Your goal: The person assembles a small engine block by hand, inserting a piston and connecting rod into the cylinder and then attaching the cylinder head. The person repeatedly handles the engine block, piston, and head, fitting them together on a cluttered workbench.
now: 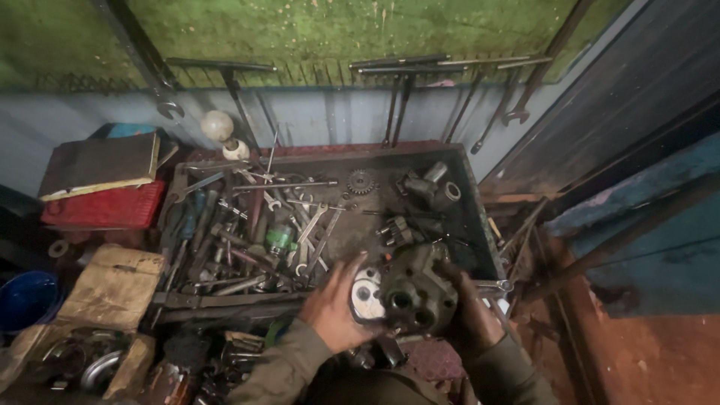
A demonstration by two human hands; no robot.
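Head view looks down on a dark, shallow metal tray [480, 225] packed with tools, and one greasy grey cast-metal engine part [416, 289] with round bores is held over the tray's near edge, toward its right corner. One left hand [335, 307] is spread against the part's left face, fingers clasped around a pale round disc [366, 294] set into that side. One right hand [474, 311] grips the part from the right, fingers wrapped on its dark flank; both hands are closed on it, and both sleeves are olive cloth.

Inside the tray, the left half holds a loose heap of steel spanners and screwdrivers [247, 232], too tangled to count. One small toothed gear wheel [361, 181] lies near the far edge, and one cluster of dark cylindrical metal fittings [431, 187] sits in the far right corner.

Beyond the tray's far edge, several long T-handled socket wrenches [401, 97] lean against a mossy green wall [300, 30]. Left of the tray, one red plastic crate [105, 208] carries a worn brown book [97, 163]; one pale round bulb [217, 125] stands just beside the tray's far left corner. One blue bowl [26, 298] sits at the left, near one worn wooden block [112, 289].
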